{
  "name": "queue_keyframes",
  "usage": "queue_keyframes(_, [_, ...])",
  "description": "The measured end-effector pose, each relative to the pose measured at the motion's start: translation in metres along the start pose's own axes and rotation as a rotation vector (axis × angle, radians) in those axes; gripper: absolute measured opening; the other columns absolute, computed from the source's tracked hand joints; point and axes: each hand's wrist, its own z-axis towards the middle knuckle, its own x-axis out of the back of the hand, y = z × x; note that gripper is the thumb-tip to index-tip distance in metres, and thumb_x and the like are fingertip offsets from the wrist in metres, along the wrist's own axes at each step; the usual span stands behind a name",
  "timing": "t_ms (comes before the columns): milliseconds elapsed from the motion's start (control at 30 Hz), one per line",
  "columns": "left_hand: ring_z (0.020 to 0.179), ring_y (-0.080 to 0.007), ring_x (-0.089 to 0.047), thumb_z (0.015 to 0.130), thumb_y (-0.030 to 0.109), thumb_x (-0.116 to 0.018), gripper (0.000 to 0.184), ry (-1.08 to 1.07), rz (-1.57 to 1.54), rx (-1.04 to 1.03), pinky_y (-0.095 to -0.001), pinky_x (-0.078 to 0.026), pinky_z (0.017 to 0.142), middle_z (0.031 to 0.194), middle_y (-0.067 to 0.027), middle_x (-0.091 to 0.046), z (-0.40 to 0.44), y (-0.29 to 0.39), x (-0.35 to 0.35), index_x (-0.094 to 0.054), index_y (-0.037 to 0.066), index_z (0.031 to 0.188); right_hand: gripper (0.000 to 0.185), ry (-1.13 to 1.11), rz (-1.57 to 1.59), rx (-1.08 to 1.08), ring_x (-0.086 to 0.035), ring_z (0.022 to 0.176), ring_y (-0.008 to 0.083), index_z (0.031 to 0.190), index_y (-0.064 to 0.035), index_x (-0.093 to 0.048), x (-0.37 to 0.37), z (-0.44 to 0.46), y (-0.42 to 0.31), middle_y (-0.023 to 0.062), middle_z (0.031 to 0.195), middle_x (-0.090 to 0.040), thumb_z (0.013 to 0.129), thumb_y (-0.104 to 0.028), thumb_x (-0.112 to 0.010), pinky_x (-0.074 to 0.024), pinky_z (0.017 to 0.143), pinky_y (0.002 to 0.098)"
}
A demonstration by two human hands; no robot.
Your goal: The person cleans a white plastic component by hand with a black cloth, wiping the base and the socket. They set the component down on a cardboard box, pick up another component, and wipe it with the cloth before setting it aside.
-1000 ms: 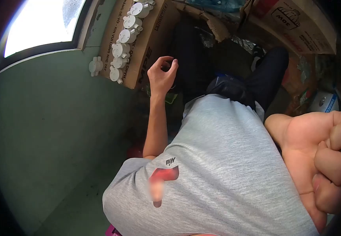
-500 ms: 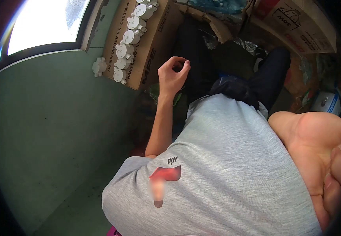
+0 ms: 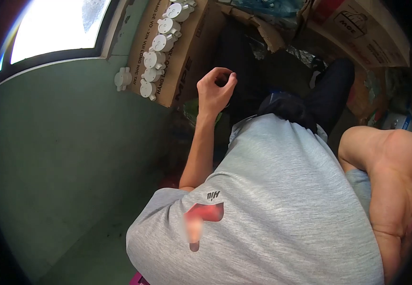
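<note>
My left hand (image 3: 217, 90) hangs in front of my dark trousers, back upward, its fingers curled and the thumb tip close to the index tip. Nothing shows between them. Very near the camera at the right edge is my right hand (image 3: 403, 190), bent at the wrist; its fingers are dark and mostly hidden, so what they hold cannot be made out. Left of my left hand, several white round fittings (image 3: 163, 42) stand in a row on a cardboard box (image 3: 168, 92). Another white fitting (image 3: 123, 79) sits beside the box's left edge.
A green wall (image 3: 63, 128) and a bright window (image 3: 56, 28) are at the left. An open carton (image 3: 362, 33) stands at the upper right, with blue plastic (image 3: 272, 6) near it. A blue and white item (image 3: 396, 120) lies below the carton.
The view has shifted slightly, moving the box and my left hand a little rightward. My right hand has turned, and its fingers, curled in sight before, are now mostly hidden at the edge.
</note>
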Motion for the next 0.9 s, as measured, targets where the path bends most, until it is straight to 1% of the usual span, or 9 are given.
queue_keyframes(100, [0.074, -0.0185, -0.072, 0.087, 0.018, -0.080, 0.018, -0.002, -0.033, 0.014, -0.0318, -0.055, 0.072, 0.079, -0.0098, -0.074, -0.002, 0.001, -0.001, -0.079, 0.003, 0.096, 0.006, 0.022, -0.006, 0.025, -0.031, 0.047, 0.0046, 0.107, -0.0309, -0.061, 0.011, 0.002, -0.003, -0.0167, 0.071, -0.046, 0.110, -0.029, -0.056, -0.0200, 0.051, 0.0242])
queue_keyframes(167, [0.074, -0.0194, -0.071, 0.086, 0.019, -0.080, 0.019, 0.014, -0.037, -0.012, -0.0325, -0.055, 0.072, 0.080, -0.0104, -0.074, -0.003, -0.003, -0.002, -0.079, 0.003, 0.096, 0.006, 0.047, -0.001, 0.039, -0.031, 0.047, 0.0046, 0.108, -0.0311, -0.060, 0.081, 0.007, -0.006, -0.0168, 0.071, -0.045, 0.111, -0.029, -0.056, -0.0200, 0.051, 0.0241])
queue_keyframes(233, [0.078, -0.0146, -0.072, 0.090, 0.020, -0.079, 0.019, -0.024, -0.002, 0.022, -0.0310, -0.056, 0.076, 0.084, -0.0082, -0.077, -0.004, -0.002, 0.003, -0.079, 0.003, 0.100, 0.005, 0.066, 0.008, 0.059, -0.031, 0.047, 0.0047, 0.108, -0.0314, -0.060, -0.007, 0.002, -0.008, -0.0168, 0.071, -0.045, 0.111, -0.030, -0.056, -0.0201, 0.051, 0.0241])
queue_keyframes(400, [0.082, -0.0154, -0.072, 0.090, 0.019, -0.079, 0.019, 0.000, 0.016, 0.040, -0.0314, -0.056, 0.077, 0.087, -0.0087, -0.077, -0.003, 0.000, 0.003, -0.079, 0.003, 0.101, 0.012, -0.057, 0.022, 0.177, -0.025, 0.051, 0.0075, 0.123, -0.0340, -0.050, -0.005, -0.016, -0.005, -0.0149, 0.068, -0.037, 0.114, -0.041, -0.047, -0.0210, 0.055, 0.0248])
queue_keyframes(533, [0.076, -0.0222, -0.073, 0.087, 0.020, -0.078, 0.019, 0.076, -0.049, -0.001, -0.0345, -0.057, 0.075, 0.081, -0.0111, -0.074, 0.000, -0.001, 0.001, -0.079, 0.004, 0.097, 0.017, -0.299, 0.752, -0.042, -0.027, 0.048, 0.0071, 0.118, -0.0283, -0.050, -0.020, -0.032, 0.000, -0.0100, 0.064, -0.037, 0.110, -0.038, -0.061, -0.0213, 0.053, 0.0283])
queue_keyframes(600, [0.083, -0.0146, -0.073, 0.092, 0.018, -0.078, 0.020, 0.019, -0.011, 0.070, -0.0308, -0.057, 0.082, 0.088, -0.0088, -0.078, 0.004, 0.004, 0.003, -0.078, 0.001, 0.102, 0.026, -0.430, 0.675, -0.272, -0.026, 0.047, 0.0079, 0.116, -0.0262, -0.050, -0.010, -0.030, -0.006, -0.0090, 0.063, -0.038, 0.107, -0.046, -0.064, -0.0212, 0.052, 0.0283])
queue_keyframes(700, [0.082, -0.0149, -0.073, 0.092, 0.018, -0.078, 0.019, 0.038, -0.004, 0.040, -0.0317, -0.056, 0.084, 0.089, -0.0085, -0.078, 0.012, 0.002, 0.000, -0.078, 0.002, 0.102, 0.040, -0.381, 0.715, -0.398, -0.027, 0.047, 0.0088, 0.114, -0.0202, -0.046, -0.001, -0.037, 0.021, -0.0057, 0.062, -0.040, 0.105, -0.055, -0.063, -0.0234, 0.052, 0.0310])
queue_keyframes(833, [0.082, -0.0141, -0.072, 0.093, 0.016, -0.076, 0.017, 0.072, 0.021, 0.029, -0.0310, -0.056, 0.084, 0.089, -0.0085, -0.078, 0.018, 0.011, -0.003, -0.078, 0.002, 0.102, 0.031, -0.393, 0.692, -0.472, -0.027, 0.048, 0.0092, 0.116, -0.0111, -0.046, 0.015, -0.047, 0.052, -0.0015, 0.062, -0.040, 0.109, -0.040, -0.056, -0.0241, 0.052, 0.0314])
queue_keyframes(900, [0.082, -0.0149, -0.073, 0.093, 0.015, -0.077, 0.016, 0.088, -0.053, 0.023, -0.0307, -0.057, 0.082, 0.087, -0.0089, -0.077, 0.025, 0.016, -0.009, -0.078, 0.001, 0.100, 0.019, -0.213, 0.636, -0.701, -0.029, 0.049, 0.0086, 0.116, -0.0030, -0.053, 0.023, -0.069, 0.059, -0.0004, 0.062, -0.039, 0.104, -0.014, -0.064, -0.0249, 0.051, 0.0309])
